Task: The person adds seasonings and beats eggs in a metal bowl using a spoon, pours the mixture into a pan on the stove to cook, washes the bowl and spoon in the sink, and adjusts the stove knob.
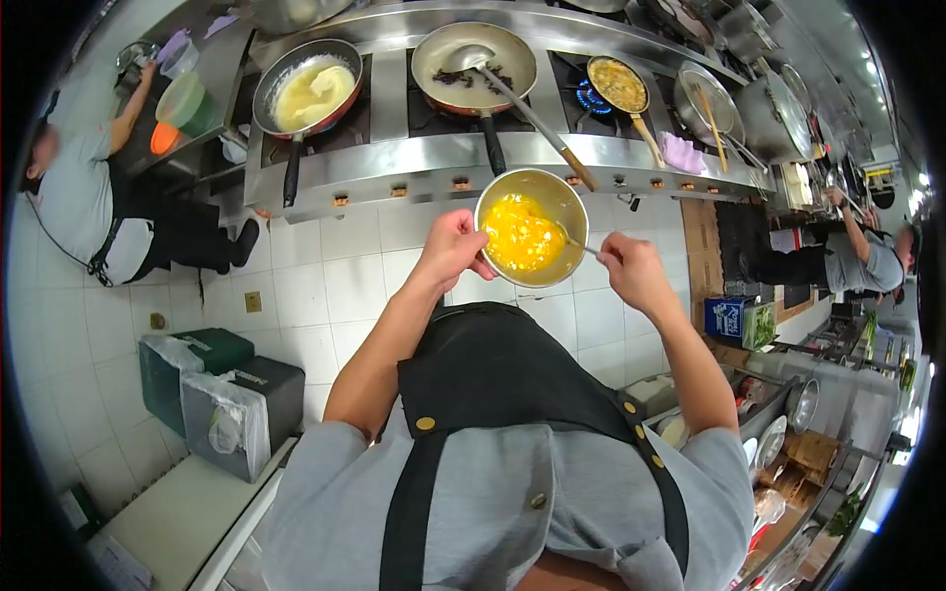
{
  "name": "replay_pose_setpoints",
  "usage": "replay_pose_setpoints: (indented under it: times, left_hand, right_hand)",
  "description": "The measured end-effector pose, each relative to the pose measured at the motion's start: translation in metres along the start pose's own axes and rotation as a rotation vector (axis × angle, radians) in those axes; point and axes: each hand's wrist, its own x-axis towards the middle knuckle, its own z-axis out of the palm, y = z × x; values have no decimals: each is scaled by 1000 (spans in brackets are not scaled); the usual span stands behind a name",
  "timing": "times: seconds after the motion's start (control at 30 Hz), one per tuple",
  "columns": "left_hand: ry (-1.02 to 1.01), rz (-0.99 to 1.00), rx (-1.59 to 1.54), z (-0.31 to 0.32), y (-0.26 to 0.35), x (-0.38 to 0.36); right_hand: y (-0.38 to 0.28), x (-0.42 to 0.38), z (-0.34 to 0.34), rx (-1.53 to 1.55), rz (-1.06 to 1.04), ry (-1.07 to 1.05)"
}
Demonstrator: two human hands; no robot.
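My left hand grips the rim of a metal bowl, which I hold tilted in front of my apron. Beaten egg, bright yellow, lies in the bowl. Between the closed fingers of my right hand is the handle of a thin metal utensil; its head is sunk in the egg, out of sight. Just beyond the bowl, a ladle with a wooden handle end rests in a frying pan with dark bits, its handle sticking out over the stove's front edge.
On the stove, a left pan holds a pale yellow mixture. A small pan of food sits by a lit blue flame. Pots stand at right. One person works at left, another at right. Bins stand behind left.
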Motion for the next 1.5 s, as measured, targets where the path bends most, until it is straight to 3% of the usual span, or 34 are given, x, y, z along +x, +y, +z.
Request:
replay_pose_setpoints:
  times: [0.13,0.27,0.37,0.47,1.17,1.27,1.37,1.5]
  left_hand:
    - [27,-4,-8,1,-3,0]
    - [32,-22,-25,0,-4,-2]
    - [15,-45,-33,-3,-4,-3]
    - [2,-57,-27,-4,-10,-2]
    - [-56,-73,-12,1,-7,-6]
    - [-44,-62,-17,1,-9,-4]
    - [-17,-42,-16,4,-10,-2]
    - [-7,-42,-9,6,-11,-1]
  right_hand:
    - [0,-6,27,326,245,-176]
    - [-26,-11,30,323,132,-40]
    - [-27,-10,31,107,-183,196]
    - [-17,-8,34,-26,-218,178]
    - [-10,8,3,-125,-331,317]
    - [-2,9,3,-144,-249,218]
    - [-1,2,9,107,57,-58]
    - [-9,-6,29,298,159,-61]
